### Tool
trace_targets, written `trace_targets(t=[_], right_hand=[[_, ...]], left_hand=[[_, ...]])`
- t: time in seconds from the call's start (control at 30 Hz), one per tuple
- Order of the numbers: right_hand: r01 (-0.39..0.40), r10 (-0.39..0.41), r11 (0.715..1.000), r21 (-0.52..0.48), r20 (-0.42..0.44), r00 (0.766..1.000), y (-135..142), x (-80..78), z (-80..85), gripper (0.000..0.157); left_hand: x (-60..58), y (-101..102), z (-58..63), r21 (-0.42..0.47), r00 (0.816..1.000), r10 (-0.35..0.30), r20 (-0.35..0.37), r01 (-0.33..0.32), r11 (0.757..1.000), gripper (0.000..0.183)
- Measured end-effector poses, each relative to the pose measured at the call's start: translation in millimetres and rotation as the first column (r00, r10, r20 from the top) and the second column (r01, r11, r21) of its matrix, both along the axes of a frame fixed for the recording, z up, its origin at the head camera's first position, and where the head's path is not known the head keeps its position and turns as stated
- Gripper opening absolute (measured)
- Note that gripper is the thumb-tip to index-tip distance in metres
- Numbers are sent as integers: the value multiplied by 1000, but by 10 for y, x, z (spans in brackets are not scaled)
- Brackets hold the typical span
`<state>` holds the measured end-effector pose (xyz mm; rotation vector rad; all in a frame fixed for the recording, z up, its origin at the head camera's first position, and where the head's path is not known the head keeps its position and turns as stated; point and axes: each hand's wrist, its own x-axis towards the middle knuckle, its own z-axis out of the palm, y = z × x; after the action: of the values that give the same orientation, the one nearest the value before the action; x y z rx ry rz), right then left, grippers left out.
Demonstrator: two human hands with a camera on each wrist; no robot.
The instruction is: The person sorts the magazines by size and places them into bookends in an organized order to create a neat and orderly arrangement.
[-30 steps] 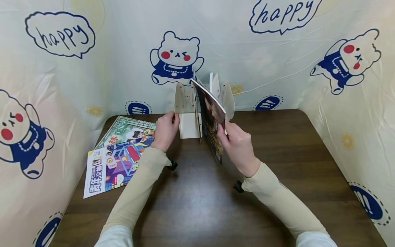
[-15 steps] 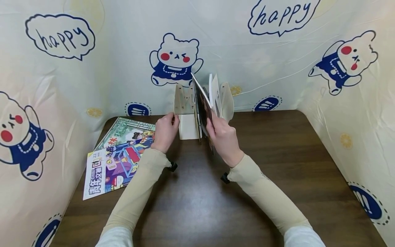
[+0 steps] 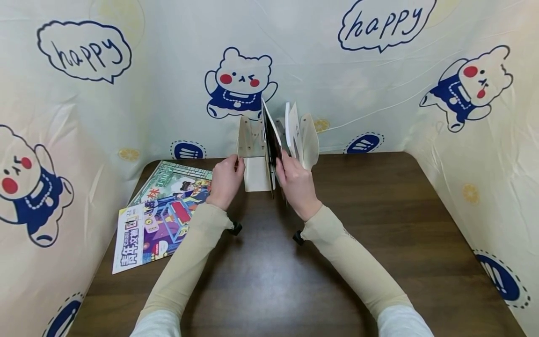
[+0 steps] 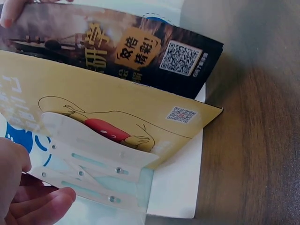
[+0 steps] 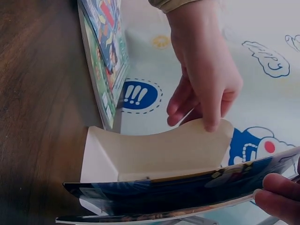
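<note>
My left hand (image 3: 226, 180) pinches the outer edge of the left side panel of a white expandable book rack (image 3: 257, 175); the right wrist view shows its thumb on the panel's rim. With my right hand (image 3: 298, 185) I grip a dark-covered magazine (image 4: 140, 51), which stands nearly upright over the rack's base. Beside it, on the left, a yellow-backed magazine (image 4: 161, 117) stands in the rack against the panel. Part of the right hand's fingers (image 5: 279, 197) shows at the edge of the right wrist view, close against the covers.
Two colourful magazines (image 3: 168, 220) lie overlapping on the dark wooden table (image 3: 269, 281), left of the rack. White-paged books (image 3: 292, 131) stand in the rack's right part, by its right panel (image 3: 310, 142). A printed curtain (image 3: 177, 84) hangs close behind the table.
My right hand has moved left and slightly forward, bringing the dark magazine deeper into the rack beside the yellow-backed one. The left hand has stayed at the left panel.
</note>
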<state>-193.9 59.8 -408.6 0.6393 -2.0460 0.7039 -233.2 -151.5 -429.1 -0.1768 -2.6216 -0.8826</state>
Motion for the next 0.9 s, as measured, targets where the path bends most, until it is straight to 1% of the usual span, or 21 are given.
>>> trace_targets(t=[0.2,0.43,0.7,0.9], right_hand=[[12,-13,1000,10,53,999,-32,-51,-61,28],[15,-15,1000,5,86,996,-60,-93,-86,30],[28,-28,1000,-4,61,998,-101,-163,-136,31],[18,-18,1000,-5,70,997,-129,-196,-166,33]], left_hand=[[2,0,-17,-3,1000,3,-19,-3,1000,30],[-9,5,-12,-5,1000,2,-18,-2,1000,31],[-6,10,-9,-4,1000,3,-19,-3,1000,29],[-4,2,-22,-7,1000,3,-22,-3,1000,28]])
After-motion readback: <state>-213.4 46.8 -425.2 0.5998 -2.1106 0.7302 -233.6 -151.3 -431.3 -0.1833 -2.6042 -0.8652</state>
